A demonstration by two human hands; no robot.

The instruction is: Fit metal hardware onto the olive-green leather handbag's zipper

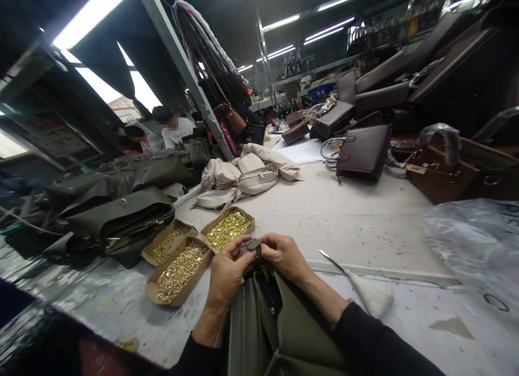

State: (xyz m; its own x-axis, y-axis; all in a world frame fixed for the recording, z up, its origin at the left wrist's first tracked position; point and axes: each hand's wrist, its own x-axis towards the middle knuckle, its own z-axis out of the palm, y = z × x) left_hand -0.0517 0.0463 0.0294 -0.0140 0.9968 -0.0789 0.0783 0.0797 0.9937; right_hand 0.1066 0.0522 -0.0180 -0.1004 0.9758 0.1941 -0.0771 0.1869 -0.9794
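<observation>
An olive-green handbag (300,322) stands close in front of me, its top gaping and the inside partly showing. At its far upper end, a small olive tab (253,244) is pinched between the thumb and fingers of my left hand (229,268). My right hand (284,254) grips the same piece from the right, fingers closed near its edge. Whatever small hardware may lie between the fingertips is hidden. Just beyond my left hand are cardboard trays of small metal parts: one of shiny gold pieces (227,230), another of rose-gold pieces (182,273).
A third tray (168,243) holds fewer gold bits. A pointed tool with a wrapped white handle (368,292) lies right. Olive bags (121,219) pile up left, beige bags (255,176) ahead, dark brown bags (365,151) right, near clear plastic (478,246). Other people (176,130) sit behind.
</observation>
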